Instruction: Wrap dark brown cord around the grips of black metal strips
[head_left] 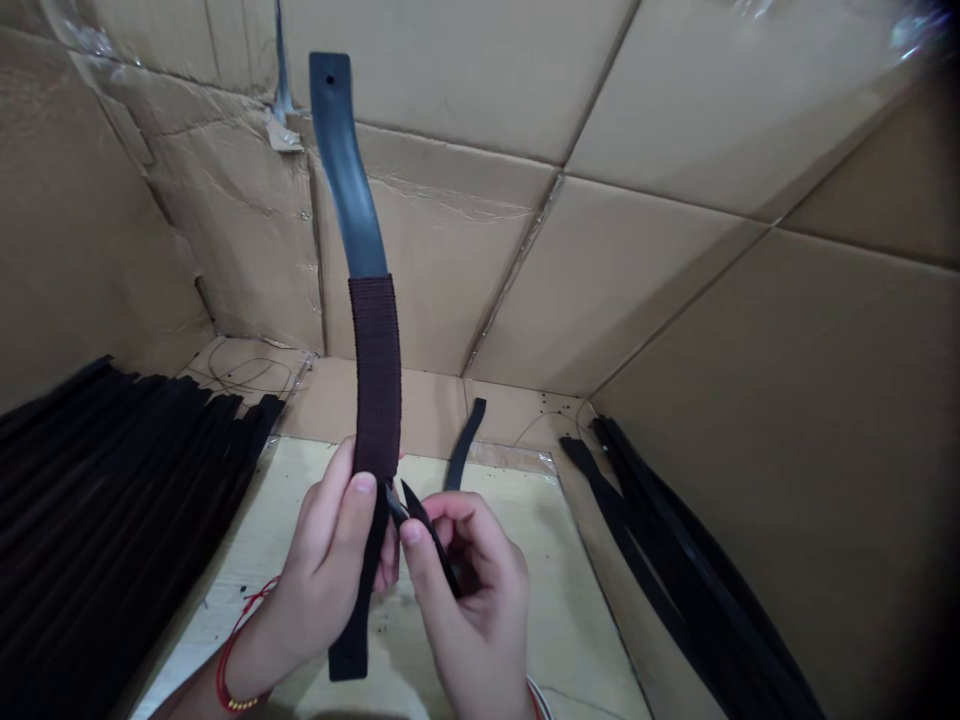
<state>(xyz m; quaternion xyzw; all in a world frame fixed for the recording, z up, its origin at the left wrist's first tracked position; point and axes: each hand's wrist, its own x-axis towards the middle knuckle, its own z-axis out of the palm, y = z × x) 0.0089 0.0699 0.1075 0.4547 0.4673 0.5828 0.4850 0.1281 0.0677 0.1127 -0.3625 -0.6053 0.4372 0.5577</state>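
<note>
My left hand (330,560) is closed around a long black plastic strip (347,170) held upright, its top end with a small hole. A dark maroon woven sleeve (375,375) covers the strip's middle, ending just above my left thumb. My right hand (469,590) is closed on small black snips (424,525), whose pointed blades sit at the sleeve's lower edge, next to my left thumb. The strip's bottom end hangs below my left palm.
A large heap of black strips (112,500) lies on the left. Several more black strips (675,560) lean on the right. One curved black strip (465,440) lies on the pale board (547,600). Cardboard walls (675,200) enclose the workspace.
</note>
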